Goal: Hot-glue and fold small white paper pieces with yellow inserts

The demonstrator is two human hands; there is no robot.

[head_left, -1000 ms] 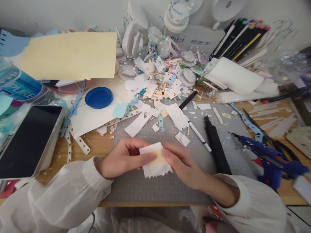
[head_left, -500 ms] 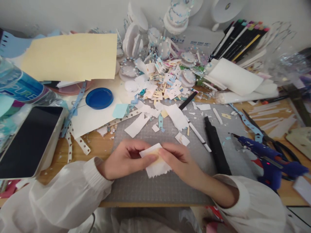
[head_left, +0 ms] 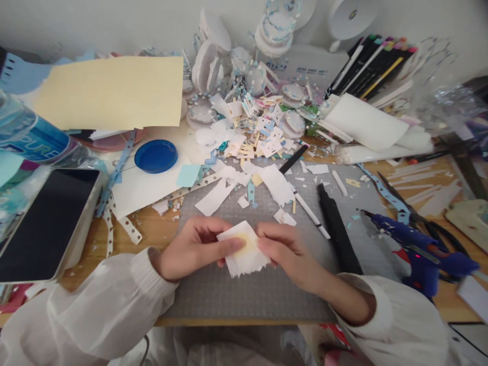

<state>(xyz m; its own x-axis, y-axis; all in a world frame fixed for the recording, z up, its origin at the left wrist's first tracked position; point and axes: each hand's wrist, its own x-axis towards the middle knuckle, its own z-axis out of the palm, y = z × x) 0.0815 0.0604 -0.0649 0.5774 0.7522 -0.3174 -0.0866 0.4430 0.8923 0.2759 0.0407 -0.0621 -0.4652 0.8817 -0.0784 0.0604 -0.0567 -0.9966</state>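
Between my two hands is a small piece of white paper [head_left: 247,258] with torn, ragged edges and a yellowish patch in its middle. My left hand [head_left: 204,248] pinches it from the left, thumb lying on the yellow patch and fingers tucked behind. On the right edge, my right hand [head_left: 284,249] grips the same piece between thumb and curled fingers. Both hands are above the near part of a grey cutting mat [head_left: 251,300]. Just beyond them lie torn white paper strips [head_left: 215,197] and small scraps.
Right of my hands are a black marker [head_left: 337,231], a white pen [head_left: 310,211], a blue glue gun [head_left: 415,244] and scissors [head_left: 438,229]. A phone [head_left: 49,218], a water bottle [head_left: 34,132] and a blue lid [head_left: 156,156] stand left. Cut paper bits [head_left: 263,132] pile up behind.
My right thumb has drawn back from the paper's middle toward its right edge, uncovering more of the yellow patch. My left hand has barely moved.
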